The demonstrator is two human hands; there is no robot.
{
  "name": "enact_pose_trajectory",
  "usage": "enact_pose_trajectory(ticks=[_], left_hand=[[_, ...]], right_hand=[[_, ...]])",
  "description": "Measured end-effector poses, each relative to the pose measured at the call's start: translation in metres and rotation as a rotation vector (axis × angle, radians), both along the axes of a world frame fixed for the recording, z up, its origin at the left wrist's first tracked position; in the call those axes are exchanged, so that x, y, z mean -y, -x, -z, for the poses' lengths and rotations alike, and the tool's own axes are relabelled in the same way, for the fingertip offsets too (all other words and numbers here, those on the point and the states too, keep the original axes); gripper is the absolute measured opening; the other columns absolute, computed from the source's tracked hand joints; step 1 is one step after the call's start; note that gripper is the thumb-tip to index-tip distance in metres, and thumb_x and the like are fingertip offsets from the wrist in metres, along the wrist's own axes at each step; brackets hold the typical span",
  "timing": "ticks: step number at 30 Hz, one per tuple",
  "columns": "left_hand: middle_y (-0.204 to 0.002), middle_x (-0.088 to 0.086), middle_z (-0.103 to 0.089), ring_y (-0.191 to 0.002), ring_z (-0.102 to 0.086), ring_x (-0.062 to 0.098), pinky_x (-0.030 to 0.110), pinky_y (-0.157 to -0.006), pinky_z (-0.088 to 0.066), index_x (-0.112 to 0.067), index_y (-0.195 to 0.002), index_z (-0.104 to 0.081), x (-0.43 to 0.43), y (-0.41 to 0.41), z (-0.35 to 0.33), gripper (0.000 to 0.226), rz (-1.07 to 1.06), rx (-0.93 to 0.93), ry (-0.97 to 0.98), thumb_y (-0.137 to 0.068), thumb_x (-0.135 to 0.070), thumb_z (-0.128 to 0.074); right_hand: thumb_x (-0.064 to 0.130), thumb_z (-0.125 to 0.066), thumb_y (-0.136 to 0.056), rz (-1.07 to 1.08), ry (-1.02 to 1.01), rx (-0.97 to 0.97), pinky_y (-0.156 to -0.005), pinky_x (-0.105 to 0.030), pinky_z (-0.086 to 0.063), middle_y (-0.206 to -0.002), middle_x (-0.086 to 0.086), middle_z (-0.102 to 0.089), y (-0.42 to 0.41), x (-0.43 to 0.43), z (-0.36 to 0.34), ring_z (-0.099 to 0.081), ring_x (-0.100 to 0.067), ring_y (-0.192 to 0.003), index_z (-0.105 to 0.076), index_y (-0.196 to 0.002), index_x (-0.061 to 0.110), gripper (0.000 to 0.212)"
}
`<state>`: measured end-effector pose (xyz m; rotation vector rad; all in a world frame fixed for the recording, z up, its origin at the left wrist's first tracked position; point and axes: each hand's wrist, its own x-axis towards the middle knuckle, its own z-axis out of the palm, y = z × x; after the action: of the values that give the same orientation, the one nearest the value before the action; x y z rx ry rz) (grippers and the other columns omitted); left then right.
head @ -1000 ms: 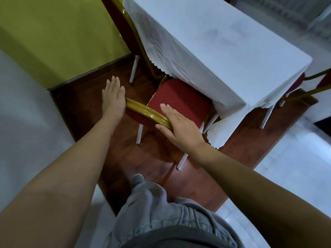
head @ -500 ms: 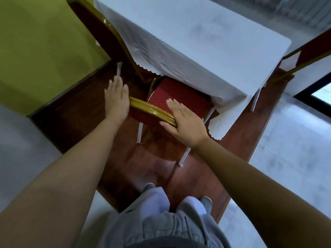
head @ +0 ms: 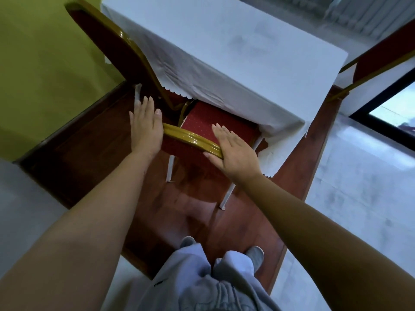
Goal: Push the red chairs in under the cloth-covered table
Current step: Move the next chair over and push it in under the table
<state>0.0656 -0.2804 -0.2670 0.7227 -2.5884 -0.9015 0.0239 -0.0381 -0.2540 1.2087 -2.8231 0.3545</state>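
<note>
Both hands lie flat with fingers straight on the gold top rail of a red chair (head: 215,129): the left hand (head: 147,129) at its left end, the right hand (head: 233,151) at its right end. The chair's seat sits partly under the white cloth (head: 235,52) of the table. Another red chair (head: 107,48) stands at the table's left side, a third (head: 381,57) at the right.

- This looks like a banquet or function hall, not a home.
- A long table (head: 224,48) wears a plain white cloth (head: 280,122) with a scalloped hem.
- Red padded chairs with gold frames, banquet style: one near (head: 215,129), one left (head: 107,48), one far right (head: 381,55).
- The table stands on a polished wooden platform (head: 89,142) set on pale tiles (head: 359,187).
- A green wall (head: 45,63) rises on the left.
</note>
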Motion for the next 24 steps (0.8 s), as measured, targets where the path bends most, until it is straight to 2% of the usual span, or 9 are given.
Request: enact_pose_trajectory(ticks=[8, 14, 24], left_hand=[[-0.163, 0.001, -0.007, -0.149, 0.002, 0.013, 0.036, -0.121, 0.005, -0.016, -0.155, -0.012, 0.016, 0.020, -0.005, 0.056, 0.038, 0.077, 0.042, -0.104, -0.039, -0.012], [-0.161, 0.004, -0.016, -0.149, -0.002, 0.016, 0.036, -0.119, 0.004, -0.015, -0.151, -0.028, 0.011, 0.016, -0.007, 0.060, 0.087, 0.033, 0.107, -0.102, -0.046, -0.014], [-0.162, 0.004, -0.013, -0.149, 0.000, 0.013, 0.031, -0.118, 0.007, -0.014, -0.153, -0.020, 0.006, 0.011, -0.003, 0.062, 0.142, 0.014, 0.146, -0.102, -0.047, -0.014]], right_hand=[[0.066, -0.024, -0.092, 0.087, -0.007, -0.020, -0.119, -0.035, -0.019, -0.155, -0.007, -0.031, 0.011, 0.015, 0.001, -0.025, -0.019, -0.145, -0.024, -0.152, 0.014, 0.079], [0.067, -0.023, -0.092, 0.105, -0.005, -0.024, -0.119, -0.036, -0.021, -0.154, -0.007, -0.034, 0.012, 0.017, 0.003, -0.027, -0.020, -0.144, -0.026, -0.151, 0.014, 0.079], [0.067, -0.026, -0.092, 0.097, 0.016, -0.004, -0.118, -0.035, -0.022, -0.153, -0.007, -0.037, 0.014, 0.017, 0.004, -0.030, -0.020, -0.143, -0.028, -0.150, 0.013, 0.079]])
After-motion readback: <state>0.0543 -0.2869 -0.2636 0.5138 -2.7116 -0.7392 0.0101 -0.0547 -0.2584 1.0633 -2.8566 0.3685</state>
